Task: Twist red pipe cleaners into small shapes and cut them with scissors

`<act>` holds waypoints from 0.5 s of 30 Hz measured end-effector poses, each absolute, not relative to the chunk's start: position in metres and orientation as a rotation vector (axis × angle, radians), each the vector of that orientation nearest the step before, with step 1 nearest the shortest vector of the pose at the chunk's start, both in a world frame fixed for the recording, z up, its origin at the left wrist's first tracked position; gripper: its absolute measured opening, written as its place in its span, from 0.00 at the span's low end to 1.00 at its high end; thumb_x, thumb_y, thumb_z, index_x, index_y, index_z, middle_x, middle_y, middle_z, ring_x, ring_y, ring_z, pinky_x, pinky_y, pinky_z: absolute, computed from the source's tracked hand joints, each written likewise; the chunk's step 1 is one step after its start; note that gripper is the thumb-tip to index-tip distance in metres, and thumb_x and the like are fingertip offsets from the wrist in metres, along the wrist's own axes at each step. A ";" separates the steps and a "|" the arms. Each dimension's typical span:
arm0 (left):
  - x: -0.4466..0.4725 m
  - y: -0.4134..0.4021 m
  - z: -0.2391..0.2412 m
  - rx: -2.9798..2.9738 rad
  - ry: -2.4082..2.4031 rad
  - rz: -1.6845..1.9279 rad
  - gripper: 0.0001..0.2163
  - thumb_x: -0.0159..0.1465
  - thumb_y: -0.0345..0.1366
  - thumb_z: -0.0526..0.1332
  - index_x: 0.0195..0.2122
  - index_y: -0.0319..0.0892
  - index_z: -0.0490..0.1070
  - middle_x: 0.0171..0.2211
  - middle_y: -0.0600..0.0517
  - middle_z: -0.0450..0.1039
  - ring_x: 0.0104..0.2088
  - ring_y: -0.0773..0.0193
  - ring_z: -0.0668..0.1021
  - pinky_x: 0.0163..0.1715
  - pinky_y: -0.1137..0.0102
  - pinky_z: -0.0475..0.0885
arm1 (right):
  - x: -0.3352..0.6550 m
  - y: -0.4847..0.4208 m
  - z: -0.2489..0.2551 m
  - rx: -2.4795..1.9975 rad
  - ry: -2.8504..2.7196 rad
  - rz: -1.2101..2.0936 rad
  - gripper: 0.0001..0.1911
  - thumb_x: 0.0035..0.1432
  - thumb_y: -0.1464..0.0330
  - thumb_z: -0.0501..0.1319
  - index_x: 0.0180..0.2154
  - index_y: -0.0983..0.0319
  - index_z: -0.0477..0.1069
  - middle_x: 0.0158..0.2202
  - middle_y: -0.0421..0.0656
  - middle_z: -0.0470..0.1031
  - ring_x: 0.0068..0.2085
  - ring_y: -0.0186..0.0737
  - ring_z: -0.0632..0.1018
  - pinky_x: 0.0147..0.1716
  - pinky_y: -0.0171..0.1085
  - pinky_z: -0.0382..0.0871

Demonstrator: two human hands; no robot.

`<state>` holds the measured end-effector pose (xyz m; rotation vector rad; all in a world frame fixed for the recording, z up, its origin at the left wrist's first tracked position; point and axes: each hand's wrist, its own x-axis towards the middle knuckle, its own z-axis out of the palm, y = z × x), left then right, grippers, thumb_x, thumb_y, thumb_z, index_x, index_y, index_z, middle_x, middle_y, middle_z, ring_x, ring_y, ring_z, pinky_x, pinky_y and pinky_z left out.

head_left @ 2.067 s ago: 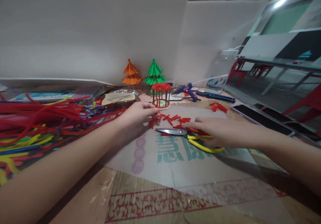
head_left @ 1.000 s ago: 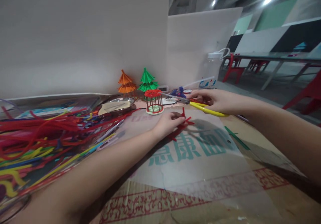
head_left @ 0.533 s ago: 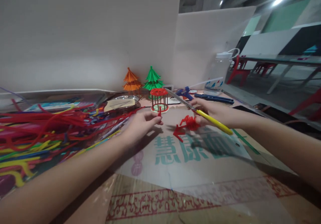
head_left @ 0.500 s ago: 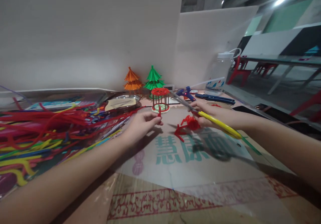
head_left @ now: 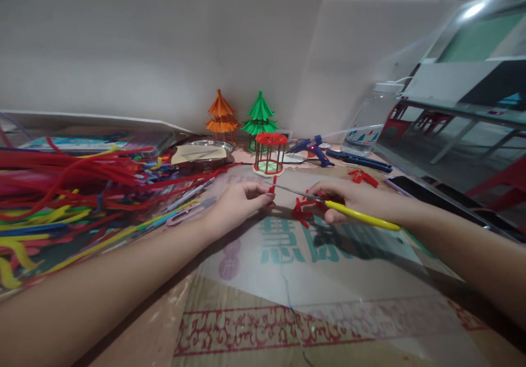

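Note:
Between the thumb and fingers of my left hand (head_left: 250,198) is pinched a short red pipe cleaner piece (head_left: 273,184), standing upright. My right hand (head_left: 341,200) grips yellow-handled scissors (head_left: 361,217), whose blades point left and reach the red piece. Whether the blades touch it I cannot tell. Cut red pieces (head_left: 302,212) lie beneath the scissors, partly hidden by my right hand. Just beyond my hands stands a small round pavilion frame (head_left: 269,153) with a red top, brown posts and a pale green base.
Orange (head_left: 221,116) and green (head_left: 259,116) pagoda models stand behind. A metal dish (head_left: 224,147), a blue glue gun (head_left: 310,149), a dark blue tool (head_left: 361,160) and a clear bottle (head_left: 364,126) line the back. Colourful pipe cleaners (head_left: 82,183) heap on the left; a phone (head_left: 435,200) lies right.
The scissors have swung down from an upward slant, bringing their blades to the red piece in my left hand. The camera view has shifted slightly.

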<state>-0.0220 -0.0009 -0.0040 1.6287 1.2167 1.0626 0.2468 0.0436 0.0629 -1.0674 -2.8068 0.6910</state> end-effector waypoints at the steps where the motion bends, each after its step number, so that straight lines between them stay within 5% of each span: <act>1: -0.021 -0.001 -0.004 1.627 1.214 1.061 0.10 0.61 0.41 0.62 0.34 0.38 0.74 0.31 0.49 0.80 0.32 0.64 0.80 0.33 0.72 0.72 | 0.247 0.043 0.063 -1.063 -2.813 0.678 0.29 0.53 0.47 0.61 0.50 0.58 0.71 0.46 0.45 0.75 0.44 0.49 0.75 0.39 0.40 0.68; 15: -0.014 -0.008 0.003 1.575 1.219 1.068 0.06 0.61 0.36 0.62 0.35 0.38 0.74 0.31 0.51 0.81 0.32 0.65 0.81 0.35 0.73 0.74 | 0.240 0.041 0.062 -1.058 -2.807 0.688 0.27 0.52 0.46 0.60 0.45 0.59 0.74 0.43 0.46 0.76 0.42 0.50 0.76 0.40 0.41 0.68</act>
